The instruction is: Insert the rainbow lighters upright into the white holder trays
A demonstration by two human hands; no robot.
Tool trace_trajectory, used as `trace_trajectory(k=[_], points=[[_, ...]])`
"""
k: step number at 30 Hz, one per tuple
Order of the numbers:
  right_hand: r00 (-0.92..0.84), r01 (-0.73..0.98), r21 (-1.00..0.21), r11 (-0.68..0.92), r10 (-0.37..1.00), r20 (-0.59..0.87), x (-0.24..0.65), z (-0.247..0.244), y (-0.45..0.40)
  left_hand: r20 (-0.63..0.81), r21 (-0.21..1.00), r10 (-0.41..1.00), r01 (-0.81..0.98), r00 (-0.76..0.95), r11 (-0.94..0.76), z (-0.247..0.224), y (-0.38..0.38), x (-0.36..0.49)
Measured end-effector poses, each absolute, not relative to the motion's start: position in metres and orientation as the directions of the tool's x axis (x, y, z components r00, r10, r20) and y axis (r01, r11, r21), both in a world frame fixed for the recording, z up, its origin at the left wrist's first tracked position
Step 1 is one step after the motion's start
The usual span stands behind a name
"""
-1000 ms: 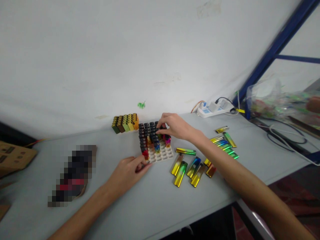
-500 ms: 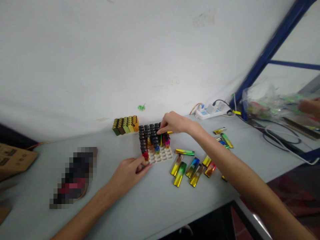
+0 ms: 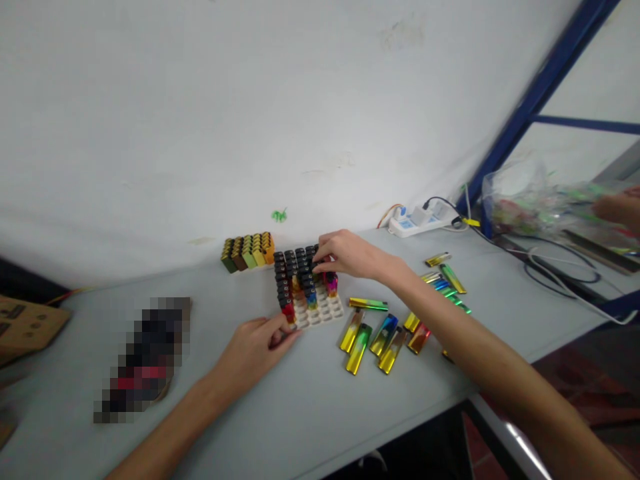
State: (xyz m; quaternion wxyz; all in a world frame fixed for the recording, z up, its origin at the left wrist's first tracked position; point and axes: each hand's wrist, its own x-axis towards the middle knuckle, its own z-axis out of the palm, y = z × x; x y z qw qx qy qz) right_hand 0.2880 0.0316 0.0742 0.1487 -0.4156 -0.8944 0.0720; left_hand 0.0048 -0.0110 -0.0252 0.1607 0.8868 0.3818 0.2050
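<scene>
A white tray with square holes (image 3: 327,309) stands on the grey table, with rows of upright black-topped lighters (image 3: 283,283) in its left and back parts. My left hand (image 3: 263,340) rests at the tray's near left corner, its thumb and fingers pinched on the tray's edge. Over the back right of the rows is my right hand (image 3: 343,253), fingers closed above the black tops; what they hold, if anything, is hidden. Several shiny lighters, among them a green and gold one (image 3: 359,349), lie loose to the right of the tray, partly behind my right forearm.
A block of gold-topped lighters (image 3: 249,252) stands by the wall. A power strip (image 3: 423,220) with cables lies at the back right. Left are a blurred-out dark object (image 3: 147,360) and a cardboard box (image 3: 33,323). Another person's hand (image 3: 617,208) shows far right.
The view has shifted slightly. My right hand has moved a little over the back right of the rows, and its forearm now uncovers more loose lighters. My left hand stays at the tray corner.
</scene>
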Motion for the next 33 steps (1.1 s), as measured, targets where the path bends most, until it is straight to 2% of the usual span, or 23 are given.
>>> trace_trajectory(k=[7, 13, 18, 20, 24, 26, 30, 33], points=[[-0.646, 0.734, -0.214, 0.644, 0.760, 0.073, 0.285, 0.086, 0.040, 0.239, 0.439, 0.734, 0.603, 0.636, -0.666, -0.025, -0.011, 0.004], [-0.509, 0.853, -0.141, 0.503, 0.861, -0.012, 0.264, 0.096, 0.038, 0.212, 0.438, 0.746, 0.621, 0.632, -0.650, -0.021, -0.012, 0.005], [-0.473, 0.870, -0.170, 0.464, 0.881, -0.015, 0.266, 0.097, 0.033, 0.205, 0.438, 0.753, 0.630, 0.625, -0.642, -0.018, -0.013, 0.006], [-0.486, 0.852, -0.223, 0.474, 0.874, 0.000, 0.273, 0.098, 0.033, 0.201, 0.440, 0.752, 0.628, 0.627, -0.642, -0.018, -0.013, 0.006], [-0.531, 0.784, -0.297, 0.545, 0.837, 0.134, 0.285, 0.099, 0.029, 0.199, 0.444, 0.749, 0.624, 0.631, -0.643, -0.021, -0.012, 0.006], [-0.561, 0.756, -0.299, 0.582, 0.812, 0.161, 0.286, 0.097, 0.023, 0.205, 0.444, 0.753, 0.626, 0.625, -0.641, -0.022, -0.012, 0.006], [-0.606, 0.745, -0.260, 0.615, 0.786, 0.122, 0.285, 0.092, 0.006, 0.202, 0.442, 0.752, 0.627, 0.627, -0.641, -0.023, -0.013, 0.006], [-0.548, 0.745, -0.306, 0.593, 0.805, 0.224, 0.295, 0.088, -0.008, 0.206, 0.437, 0.753, 0.630, 0.625, -0.642, -0.022, -0.013, 0.006]])
